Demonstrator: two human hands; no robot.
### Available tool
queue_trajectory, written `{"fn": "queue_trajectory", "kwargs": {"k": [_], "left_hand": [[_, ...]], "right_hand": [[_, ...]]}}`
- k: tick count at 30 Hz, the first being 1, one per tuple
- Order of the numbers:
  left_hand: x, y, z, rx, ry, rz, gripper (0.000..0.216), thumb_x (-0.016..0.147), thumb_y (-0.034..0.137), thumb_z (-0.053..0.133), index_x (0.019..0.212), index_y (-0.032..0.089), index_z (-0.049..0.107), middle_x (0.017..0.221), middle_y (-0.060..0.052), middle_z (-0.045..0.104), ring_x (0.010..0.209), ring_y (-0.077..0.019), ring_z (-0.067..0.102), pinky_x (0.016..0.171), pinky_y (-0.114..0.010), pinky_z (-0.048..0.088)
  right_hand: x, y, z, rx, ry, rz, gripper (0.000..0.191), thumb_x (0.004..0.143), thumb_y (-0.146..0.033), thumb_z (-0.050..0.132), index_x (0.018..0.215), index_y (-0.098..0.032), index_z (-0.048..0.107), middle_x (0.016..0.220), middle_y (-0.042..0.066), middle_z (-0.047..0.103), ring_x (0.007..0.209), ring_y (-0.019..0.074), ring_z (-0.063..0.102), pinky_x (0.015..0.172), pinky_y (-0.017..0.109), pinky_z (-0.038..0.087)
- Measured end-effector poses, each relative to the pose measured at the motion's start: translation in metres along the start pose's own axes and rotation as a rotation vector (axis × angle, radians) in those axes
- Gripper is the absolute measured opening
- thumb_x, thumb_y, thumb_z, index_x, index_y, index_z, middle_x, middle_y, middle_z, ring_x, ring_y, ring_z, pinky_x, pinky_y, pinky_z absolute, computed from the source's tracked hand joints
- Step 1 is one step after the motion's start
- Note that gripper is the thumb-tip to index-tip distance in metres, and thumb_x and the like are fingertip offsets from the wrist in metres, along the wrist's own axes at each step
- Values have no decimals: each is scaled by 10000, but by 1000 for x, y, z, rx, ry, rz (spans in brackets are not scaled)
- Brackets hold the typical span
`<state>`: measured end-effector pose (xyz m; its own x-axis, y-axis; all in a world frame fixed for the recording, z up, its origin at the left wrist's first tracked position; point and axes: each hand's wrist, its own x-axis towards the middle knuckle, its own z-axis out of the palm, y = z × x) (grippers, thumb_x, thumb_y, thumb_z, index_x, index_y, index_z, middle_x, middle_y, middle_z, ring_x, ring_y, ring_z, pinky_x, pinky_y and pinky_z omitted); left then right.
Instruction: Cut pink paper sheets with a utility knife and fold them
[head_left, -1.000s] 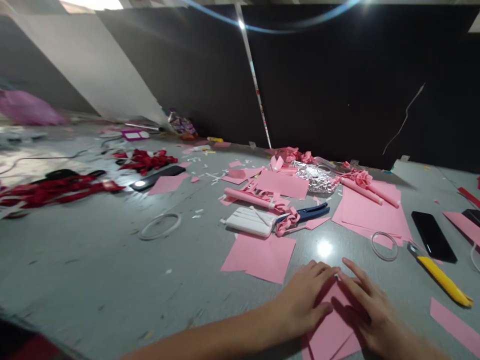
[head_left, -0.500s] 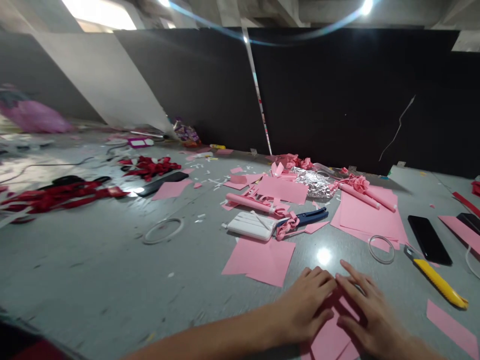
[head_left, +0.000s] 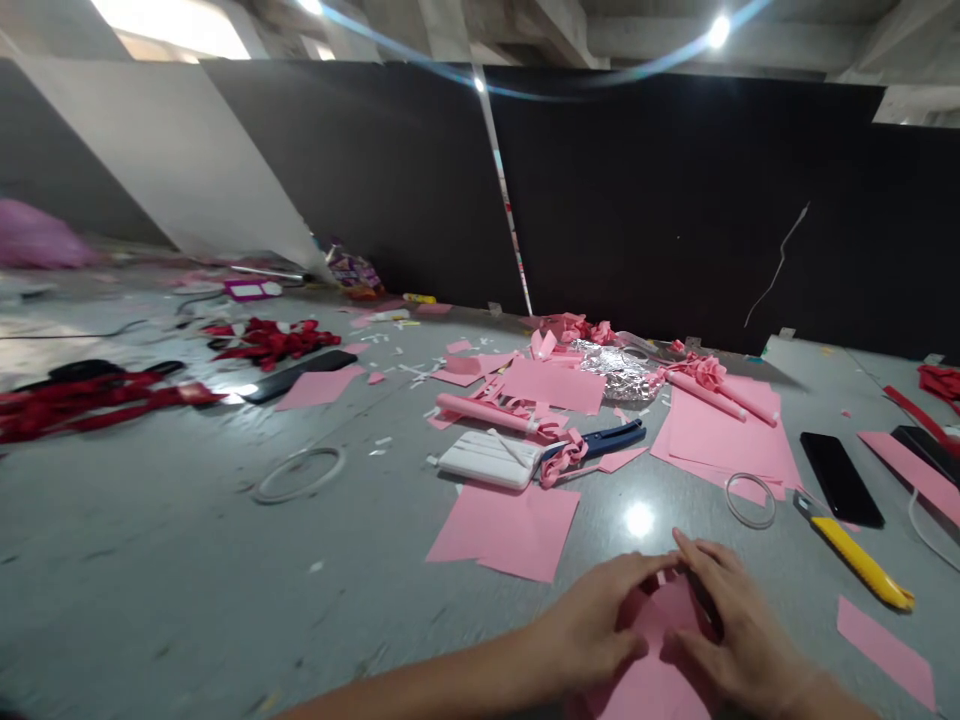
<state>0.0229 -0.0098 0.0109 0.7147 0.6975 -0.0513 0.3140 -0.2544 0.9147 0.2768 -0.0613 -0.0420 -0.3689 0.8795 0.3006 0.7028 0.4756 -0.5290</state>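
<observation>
At the bottom of the head view, pink paper point(head_left: 661, 645) lies between my two hands. My left hand point(head_left: 596, 622) grips its left side, thumb on the near face and fingers curled over the far edge. On the other side my right hand point(head_left: 742, 625) holds the paper the same way, its thumb tip resting on it. The fingertips of both hands meet at the top of the paper, which looks bent up there. My palms cover the paper's sides, and its lower end runs out of view.
Ahead lie pink sheets point(head_left: 517, 535), a white box-like device point(head_left: 487, 460) and a dark blue stapler-like tool point(head_left: 611, 437). To the right are a yellow box cutter point(head_left: 862, 562), a black phone point(head_left: 840, 480) and a tape ring point(head_left: 750, 500). Red ribbon point(head_left: 97, 400) is at left.
Both hands have closed in on the pink paper, and its far end now rises between my fingertips. The camera view has shifted slightly to the right.
</observation>
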Motion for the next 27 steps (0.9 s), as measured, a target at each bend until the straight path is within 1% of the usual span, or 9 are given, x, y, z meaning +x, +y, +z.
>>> {"fn": "queue_trajectory", "kwargs": {"k": [2, 4, 9, 11, 14, 18, 22, 25, 27], "left_hand": [[0, -2, 2, -35, -1, 19, 878, 663, 49, 700, 1500, 310, 662, 1272, -46, 770, 1124, -295, 691, 1038, -457, 539], [-1, -4, 3, -49, 1, 80, 764, 697, 61, 671, 1422, 297, 727, 1181, -36, 799, 1020, -260, 703, 923, -388, 554], [-4, -12, 5, -74, 61, 186, 517, 762, 67, 640, 1213, 242, 821, 995, -42, 769, 851, -194, 676, 751, -291, 502], [-4, -16, 3, -52, 84, 242, 492, 761, 52, 629, 1160, 248, 840, 957, -42, 744, 842, -189, 661, 747, -287, 489], [-2, -19, -3, -75, 161, 268, 413, 776, 68, 640, 1077, 246, 860, 961, -53, 726, 856, -193, 658, 774, -303, 500], [2, -19, -20, -149, 262, 181, 238, 791, 116, 665, 903, 221, 847, 929, -50, 711, 857, -200, 665, 774, -307, 507], [5, -18, -37, -222, 386, 120, 115, 855, 230, 690, 848, 194, 799, 911, -50, 719, 871, -218, 660, 782, -316, 508], [6, -18, -42, -280, 475, 68, 156, 884, 302, 708, 896, 184, 809, 920, -56, 738, 901, -236, 658, 804, -325, 510], [6, -18, -42, -322, 489, 36, 208, 907, 341, 721, 982, 172, 818, 959, -73, 772, 912, -248, 679, 803, -334, 529]], "right_hand": [[0, 0, 0, 43, -23, -21, 1021, 836, -200, 798, 1745, -317, 348, 1480, 136, 695, 1353, 389, 630, 1146, 613, 550], [-1, 0, 0, 107, -35, -61, 1019, 808, -137, 758, 1728, -345, 373, 1389, 106, 738, 1265, 354, 679, 1105, 563, 580], [0, -3, -3, 230, -4, -75, 968, 842, -79, 627, 1721, -387, 365, 1208, 55, 791, 1053, 258, 762, 963, 417, 641], [5, -4, -7, 188, -14, -114, 834, 878, -126, 656, 1662, -352, 482, 1242, 73, 798, 1126, 282, 755, 1025, 448, 624], [13, -6, -12, 43, -93, -142, 625, 866, -293, 812, 1478, -300, 687, 1391, 103, 778, 1331, 367, 694, 1215, 585, 502], [18, -5, -14, -69, -196, -103, 726, 763, -504, 964, 1411, -265, 742, 1496, 135, 733, 1438, 438, 633, 1275, 703, 409], [14, 0, -10, -109, -96, -36, 513, 938, -332, 811, 1440, -266, 725, 1506, 132, 727, 1472, 412, 615, 1265, 699, 439], [8, 8, -5, -101, 50, -6, 481, 989, -235, 691, 1469, -276, 699, 1462, 129, 754, 1391, 374, 687, 1245, 677, 477], [6, 16, -2, -55, 135, 42, 413, 1000, -240, 665, 1408, -271, 727, 1411, 133, 777, 1312, 362, 733, 1180, 642, 558]]}}
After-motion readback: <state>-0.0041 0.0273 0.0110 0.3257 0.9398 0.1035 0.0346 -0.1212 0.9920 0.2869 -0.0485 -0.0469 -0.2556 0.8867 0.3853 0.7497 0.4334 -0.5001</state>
